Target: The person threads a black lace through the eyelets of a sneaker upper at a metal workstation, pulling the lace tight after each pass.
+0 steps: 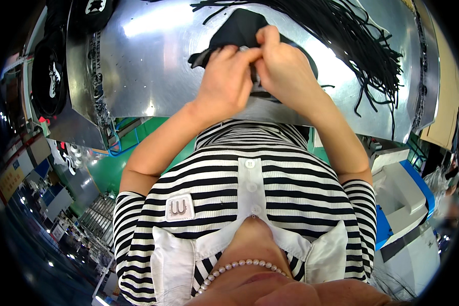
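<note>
Hands: two, both the person's own, meeting over the middle of the metal table [153, 66]
Left hand [224, 84]: fingers curled tight, tips pinching the near edge of the black fabric piece [237, 30]
Right hand [283, 66]: fingers bent and closed on the same black piece, thumb up, tips touching those of the left hand
Small grey part: one, just showing between the fingertips of both hands; too hidden to tell what it is
Black fabric piece: one, lying flat on the table beyond the hands, its near end lifted into the pinch
Black cords [357, 46]: one loose bundle, too many strands to count, fanned across the table to the right of the hands, some ends trailing toward the near edge
Other black pieces with white prints [51, 76]: at least two, stacked beyond the table's left edge
Table edges: near edge runs just under the wrists; left edge is lined with a dark strip; right edge bends down beside the cords
Open room: a wide bare stretch of shiny metal lies left of the hands; on the right the cords leave little bare surface
White and blue machine [403, 194]: one, below the table's right corner, well apart from the hands
Person: striped shirt with white collar, both forearms bare
</note>
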Demonstrator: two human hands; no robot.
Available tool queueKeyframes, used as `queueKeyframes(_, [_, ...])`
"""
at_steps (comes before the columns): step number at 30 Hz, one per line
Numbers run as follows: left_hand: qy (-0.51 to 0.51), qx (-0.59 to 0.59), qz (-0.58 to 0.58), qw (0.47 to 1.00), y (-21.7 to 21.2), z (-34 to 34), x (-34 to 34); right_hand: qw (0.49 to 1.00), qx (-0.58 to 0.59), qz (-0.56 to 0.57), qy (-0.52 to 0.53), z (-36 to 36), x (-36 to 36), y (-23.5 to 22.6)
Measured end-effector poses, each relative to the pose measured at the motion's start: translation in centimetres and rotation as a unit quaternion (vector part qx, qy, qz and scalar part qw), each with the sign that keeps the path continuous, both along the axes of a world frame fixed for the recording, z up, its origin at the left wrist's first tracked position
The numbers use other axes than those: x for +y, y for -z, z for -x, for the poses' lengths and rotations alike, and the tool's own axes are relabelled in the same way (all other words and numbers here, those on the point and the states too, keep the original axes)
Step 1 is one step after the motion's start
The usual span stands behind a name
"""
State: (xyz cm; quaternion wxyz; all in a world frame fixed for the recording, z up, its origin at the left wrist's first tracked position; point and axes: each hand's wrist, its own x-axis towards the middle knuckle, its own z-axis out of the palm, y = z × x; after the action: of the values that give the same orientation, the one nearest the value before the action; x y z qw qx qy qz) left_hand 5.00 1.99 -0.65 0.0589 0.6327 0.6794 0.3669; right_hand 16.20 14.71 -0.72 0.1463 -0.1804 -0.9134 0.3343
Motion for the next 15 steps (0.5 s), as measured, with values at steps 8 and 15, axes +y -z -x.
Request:
queueKeyframes(8, [-0.119, -0.442, 0.055, 0.887, 0.5, 1.2, 0.4, 0.99, -0.084, 0.088, 0.066, -4.5, 2.7, -2.9])
queueKeyframes(15, [-0.11, -0.409, 0.074, 0.903, 0.0, 1.6, 2.2, 0.979, 0.067, 0.021, 0.189, -3.3, 1.5, 2.7])
